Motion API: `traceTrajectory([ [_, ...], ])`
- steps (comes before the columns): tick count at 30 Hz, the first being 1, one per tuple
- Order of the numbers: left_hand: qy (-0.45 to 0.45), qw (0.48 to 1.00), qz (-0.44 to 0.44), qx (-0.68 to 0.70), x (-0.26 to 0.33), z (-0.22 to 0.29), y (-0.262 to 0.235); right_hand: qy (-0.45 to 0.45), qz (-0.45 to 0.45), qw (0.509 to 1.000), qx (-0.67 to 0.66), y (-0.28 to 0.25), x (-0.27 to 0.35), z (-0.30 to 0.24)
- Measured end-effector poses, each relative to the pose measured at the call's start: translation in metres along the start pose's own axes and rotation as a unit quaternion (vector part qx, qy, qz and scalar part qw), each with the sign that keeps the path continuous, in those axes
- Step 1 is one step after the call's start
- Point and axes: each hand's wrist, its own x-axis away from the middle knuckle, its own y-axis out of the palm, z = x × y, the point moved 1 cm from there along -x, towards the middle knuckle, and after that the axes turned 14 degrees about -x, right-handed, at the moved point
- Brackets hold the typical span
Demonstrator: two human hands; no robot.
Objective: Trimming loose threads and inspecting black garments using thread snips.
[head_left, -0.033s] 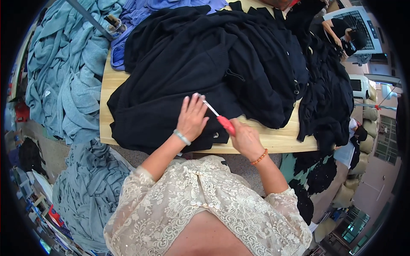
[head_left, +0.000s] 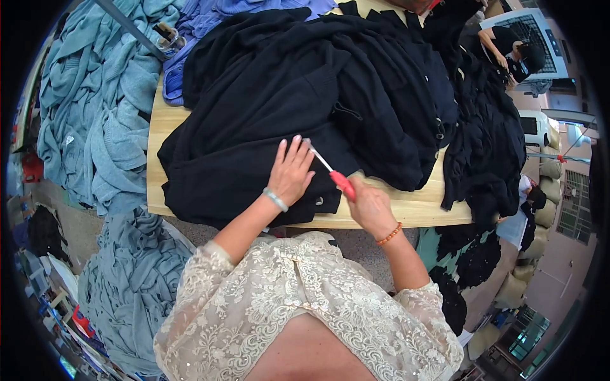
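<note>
A black knit garment (head_left: 254,152) lies spread in folds over the near part of the wooden table, with a drawstring loop and metal eyelets showing. My left hand (head_left: 292,174) rests flat on it, fingers stretched out and a pale bangle on the wrist. Just to the right, my right hand (head_left: 372,206) grips a red-handled tool (head_left: 343,185) with a thin metal shaft. Its tip touches or hovers over the black cloth close to my left fingertips; its exact kind is too small to tell.
Black clothing covers much of the wooden table (head_left: 381,214) and hangs over its right side. Purple-blue cloth (head_left: 210,19) lies at the back left. Grey-blue knitwear (head_left: 101,108) is heaped to the left, with another grey heap (head_left: 133,273) lower down. A person (head_left: 518,57) works at the far right.
Both hands and the red-handled tool have shifted slightly to the right. The tool's tip now sits a little farther from my left fingertips. The garment lies much the same.
</note>
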Motion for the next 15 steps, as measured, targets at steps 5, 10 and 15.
traceTrajectory([
  [5,0.052,0.994,-0.033,-0.088,-0.023,0.009,0.041,0.039,0.004,0.999,0.023,-0.016,0.014,0.038],
  [10,0.054,0.995,-0.016,-0.076,-0.009,0.014,0.039,-0.010,-0.039,0.999,-0.015,-0.013,0.009,0.025],
  [15,0.039,0.996,-0.013,-0.077,-0.003,0.018,0.040,0.035,0.039,0.998,0.031,-0.019,-0.016,0.054],
])
